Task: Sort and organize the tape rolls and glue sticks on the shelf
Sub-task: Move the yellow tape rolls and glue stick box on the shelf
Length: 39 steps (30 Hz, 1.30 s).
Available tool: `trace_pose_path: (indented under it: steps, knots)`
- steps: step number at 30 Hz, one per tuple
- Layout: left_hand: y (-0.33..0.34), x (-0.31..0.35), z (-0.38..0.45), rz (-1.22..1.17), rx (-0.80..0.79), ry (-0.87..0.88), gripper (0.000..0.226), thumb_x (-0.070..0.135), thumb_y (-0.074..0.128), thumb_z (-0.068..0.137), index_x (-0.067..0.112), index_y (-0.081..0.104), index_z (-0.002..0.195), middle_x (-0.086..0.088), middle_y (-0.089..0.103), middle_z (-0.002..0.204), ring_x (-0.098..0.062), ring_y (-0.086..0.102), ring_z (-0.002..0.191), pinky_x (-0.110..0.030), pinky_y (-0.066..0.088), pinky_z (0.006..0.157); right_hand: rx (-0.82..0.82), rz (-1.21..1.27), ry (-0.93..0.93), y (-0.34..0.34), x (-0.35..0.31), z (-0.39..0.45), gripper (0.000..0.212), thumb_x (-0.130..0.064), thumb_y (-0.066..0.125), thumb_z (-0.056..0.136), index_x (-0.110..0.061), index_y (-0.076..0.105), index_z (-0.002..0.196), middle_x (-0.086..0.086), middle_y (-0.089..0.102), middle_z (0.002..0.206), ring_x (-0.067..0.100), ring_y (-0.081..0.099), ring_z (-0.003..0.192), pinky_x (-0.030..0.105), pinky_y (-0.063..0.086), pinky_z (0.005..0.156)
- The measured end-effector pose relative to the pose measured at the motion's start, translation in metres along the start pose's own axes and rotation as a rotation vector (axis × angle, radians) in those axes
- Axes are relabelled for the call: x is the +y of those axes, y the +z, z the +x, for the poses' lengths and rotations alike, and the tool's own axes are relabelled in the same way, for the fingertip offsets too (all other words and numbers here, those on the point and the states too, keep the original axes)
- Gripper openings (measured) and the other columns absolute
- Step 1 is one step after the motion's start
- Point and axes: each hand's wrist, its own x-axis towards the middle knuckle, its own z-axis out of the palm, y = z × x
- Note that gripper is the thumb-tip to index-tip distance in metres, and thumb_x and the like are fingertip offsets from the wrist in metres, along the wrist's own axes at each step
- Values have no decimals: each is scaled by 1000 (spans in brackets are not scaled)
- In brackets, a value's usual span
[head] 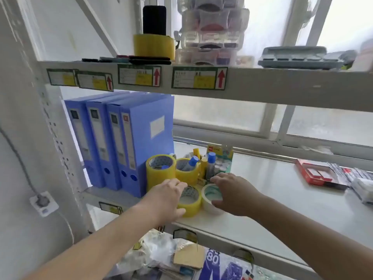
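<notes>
On the middle shelf (282,199) lie a yellow tape roll (191,205) and, to its right, a white tape roll (210,199). My left hand (167,197) grips the yellow roll, thumb on its front and fingers over its rim. My right hand (232,190) curls round the white roll from the right. Behind them stand a tall yellow tape stack (160,172) and another yellow roll (186,171) with a blue-capped glue bottle (191,161) inside. Yellow glue sticks (202,165) and a second blue-capped bottle (211,164) crowd behind.
Three blue file boxes (121,142) stand left of the tape. A red box (316,174) and packets lie at the shelf's right end. The upper shelf holds a yellow tape roll (154,46), clear bins (212,31) and a calculator (298,57). Bags fill the shelf below.
</notes>
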Motion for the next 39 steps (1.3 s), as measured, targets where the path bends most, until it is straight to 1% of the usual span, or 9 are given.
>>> trace_pose_path:
  steps: [3,7,11,16,19,23,31,34,39]
  knots:
    - [22,0,21,31,-34,4,70,43,56,87,20,26,146,0,37,145,-19,38,132,-35,40,106,5,-5,30,20,8,13,53,-44,59,84,-17,51,129,3,57,122,22,54,111,32,48,91]
    - [56,1,44,62,-70,-19,61,45,60,84,17,44,135,-2,50,132,-20,49,120,-34,46,98,2,-29,53,60,12,24,49,-48,61,82,-14,58,117,5,60,113,23,57,101,33,51,84]
    - [87,-5,57,148,-49,-44,60,51,65,78,16,52,126,-4,55,127,-22,53,116,-39,49,94,21,-54,64,96,13,28,48,-48,65,81,-12,60,112,6,63,112,26,59,103,27,45,78]
    - [101,-7,54,12,54,-54,42,46,67,79,20,61,112,0,61,113,-18,60,97,-36,54,84,22,1,99,115,8,36,40,-35,69,82,-12,60,114,6,62,107,23,58,93,30,48,79]
    - [103,-6,54,-52,85,-61,31,40,68,79,21,66,104,1,64,105,-17,62,89,-34,56,80,-1,4,124,113,13,42,36,-31,71,81,-9,62,109,4,57,92,20,52,82,27,44,68]
    - [101,-5,55,-101,93,-94,25,35,71,78,22,69,99,3,62,105,-17,63,89,-34,57,81,-29,-8,137,110,14,43,42,-28,72,80,-8,60,115,5,54,90,20,51,81,26,39,67]
    - [100,8,62,-116,31,-64,30,35,70,82,24,66,110,10,53,109,-14,58,97,-25,51,84,-102,-6,112,103,35,29,51,-33,75,78,-3,61,117,6,53,92,21,49,83,28,38,70]
    - [99,35,74,-114,5,-17,25,35,70,82,26,67,105,9,58,106,-12,58,94,-23,49,80,-77,15,140,100,58,6,52,-31,76,77,-4,59,118,6,52,96,21,49,85,29,40,72]
    - [107,117,101,-108,-31,114,26,36,71,81,24,69,104,3,67,106,-15,62,97,-28,51,88,-80,21,310,96,123,-56,46,-30,79,73,-5,65,108,5,54,89,23,52,80,26,38,67]
